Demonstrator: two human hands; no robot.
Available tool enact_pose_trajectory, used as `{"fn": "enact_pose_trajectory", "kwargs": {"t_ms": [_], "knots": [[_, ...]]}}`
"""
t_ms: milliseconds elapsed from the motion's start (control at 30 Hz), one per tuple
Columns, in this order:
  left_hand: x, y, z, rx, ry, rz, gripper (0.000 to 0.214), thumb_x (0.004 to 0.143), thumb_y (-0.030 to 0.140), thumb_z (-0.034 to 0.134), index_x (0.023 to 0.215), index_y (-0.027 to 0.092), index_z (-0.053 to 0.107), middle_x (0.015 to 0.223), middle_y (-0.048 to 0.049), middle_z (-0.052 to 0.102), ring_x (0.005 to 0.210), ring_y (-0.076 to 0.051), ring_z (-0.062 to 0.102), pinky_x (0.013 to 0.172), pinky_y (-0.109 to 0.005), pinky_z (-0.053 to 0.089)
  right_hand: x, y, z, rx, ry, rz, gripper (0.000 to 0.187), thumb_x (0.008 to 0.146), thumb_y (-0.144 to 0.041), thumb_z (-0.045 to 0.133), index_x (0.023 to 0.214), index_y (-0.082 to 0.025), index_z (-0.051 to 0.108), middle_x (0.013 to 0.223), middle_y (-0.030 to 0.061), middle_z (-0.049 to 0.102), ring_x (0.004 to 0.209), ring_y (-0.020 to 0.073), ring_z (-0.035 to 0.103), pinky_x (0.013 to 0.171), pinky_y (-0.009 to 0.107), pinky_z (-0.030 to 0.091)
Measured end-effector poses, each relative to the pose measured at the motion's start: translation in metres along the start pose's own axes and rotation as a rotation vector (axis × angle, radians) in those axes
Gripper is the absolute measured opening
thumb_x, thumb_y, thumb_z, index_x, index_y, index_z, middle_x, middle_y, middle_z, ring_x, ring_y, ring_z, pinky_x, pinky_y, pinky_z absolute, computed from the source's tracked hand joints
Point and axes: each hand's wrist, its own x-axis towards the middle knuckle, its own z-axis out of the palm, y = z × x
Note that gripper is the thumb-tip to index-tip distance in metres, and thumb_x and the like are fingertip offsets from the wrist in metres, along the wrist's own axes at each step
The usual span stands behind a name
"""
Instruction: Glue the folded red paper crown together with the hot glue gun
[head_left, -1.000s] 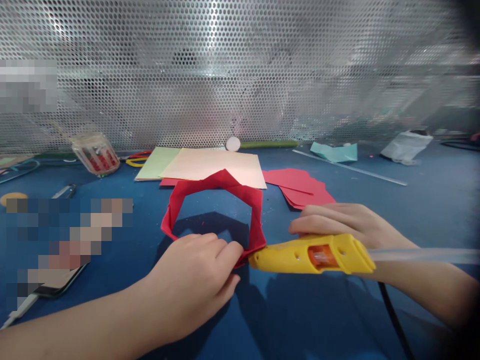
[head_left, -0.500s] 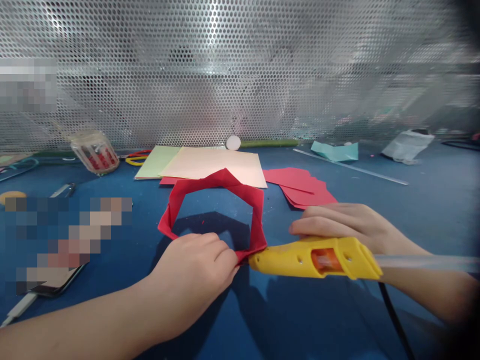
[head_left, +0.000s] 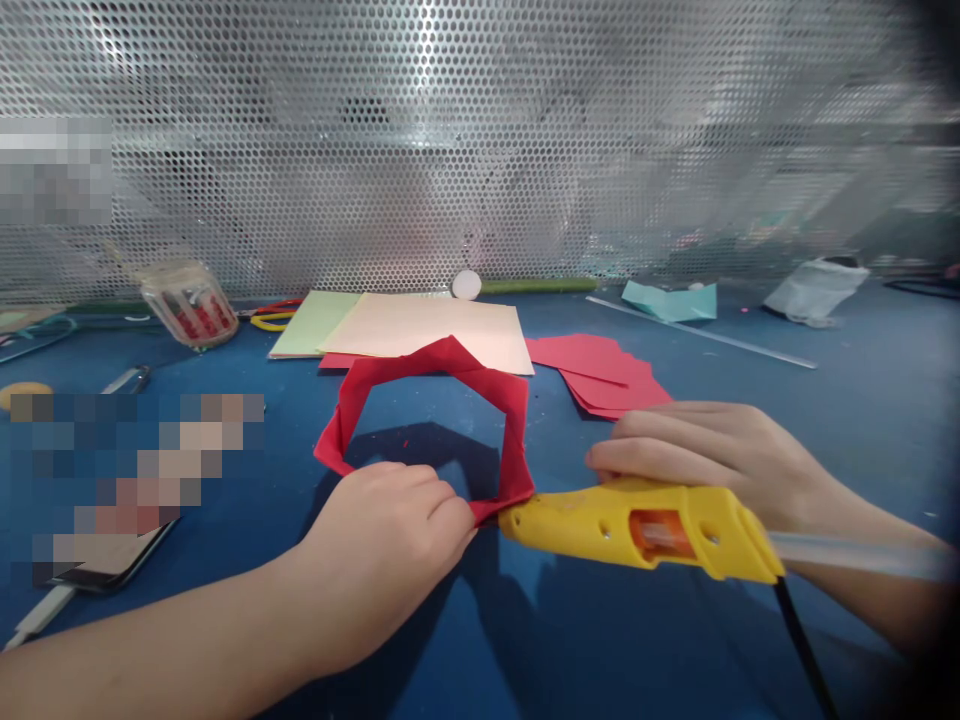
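Note:
My left hand [head_left: 390, 560] is closed on the near side of a folded red paper ring [head_left: 514, 435], which stands angular and open in the middle above the blue table. To the right, my right hand [head_left: 712, 455] is closed behind a yellow glue gun [head_left: 581, 525], and its grip on the tool is partly hidden. The gun's nose meets the ring's lower right edge, close to my left fingertips. A clear glue stick [head_left: 847, 552] sticks out of its back end, and a black cord [head_left: 802, 640] hangs from it.
Behind the ring lie cream paper sheets [head_left: 442, 325] and red paper pieces [head_left: 619, 380]. A jar [head_left: 191, 305] with red bits leans at the back left, near yellow-handled scissors [head_left: 271, 321]. Farther right are a loose glue stick [head_left: 712, 338] and folded teal paper [head_left: 675, 302].
The back end of the glue gun has tipped slightly down and to the right, and my right hand has shifted a little right. My left hand and the red ring have hardly moved.

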Motion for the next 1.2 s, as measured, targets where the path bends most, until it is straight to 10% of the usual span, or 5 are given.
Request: {"fn": "enact_pose_trajectory", "kwargs": {"t_ms": [1200], "knots": [[0.0009,-0.0012,0.0022,-0.133,0.042,-0.06,0.029,0.088,0.013,0.047,0.069,0.018,0.067,0.06,0.0012,0.066,0.053,-0.017,0.058,0.051,-0.03,0.044,-0.0056,-0.0002,-0.0007,-0.027,-0.009,0.035,0.016,0.1,-0.027,0.028,0.097,-0.024,0.044,0.073,0.0004,0.06,0.055,0.0147,0.05,0.052,0.027,0.039]]}}
